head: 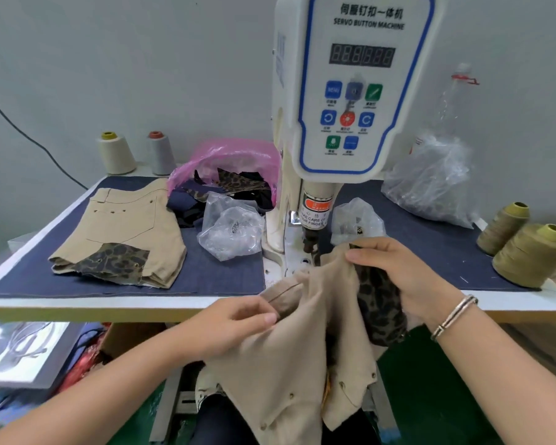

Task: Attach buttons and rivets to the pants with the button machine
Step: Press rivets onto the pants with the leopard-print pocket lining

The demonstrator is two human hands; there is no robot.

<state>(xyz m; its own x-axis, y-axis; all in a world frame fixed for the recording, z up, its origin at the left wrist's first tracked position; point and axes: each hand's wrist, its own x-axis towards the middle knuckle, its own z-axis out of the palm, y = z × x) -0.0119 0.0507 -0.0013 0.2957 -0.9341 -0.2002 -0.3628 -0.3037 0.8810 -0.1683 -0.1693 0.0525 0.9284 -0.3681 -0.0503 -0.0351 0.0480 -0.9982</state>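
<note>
The person holds a pair of beige pants (pixel 302 332) at the front edge of the tabletop (pixel 206 305), bunched just below the head of the white button machine (pixel 350 91). The left hand (pixel 235 326) pinches a stitched fold of the cloth, its fingers (pixel 264 316) curled onto it. The right hand (pixel 395 271) grips the leopard-print part of the pants, fingers bent round the fabric.

A pink plastic bag (pixel 231 155) left of the machine holds dark and leopard-print fabric scraps. Before it lies a clear bag (pixel 231 229) with small metal pieces inside. Another small clear bag (pixel 357 220) sits right of the machine; its contents are hard to tell. A second folded pair (pixel 126 232) lies on the left.
</note>
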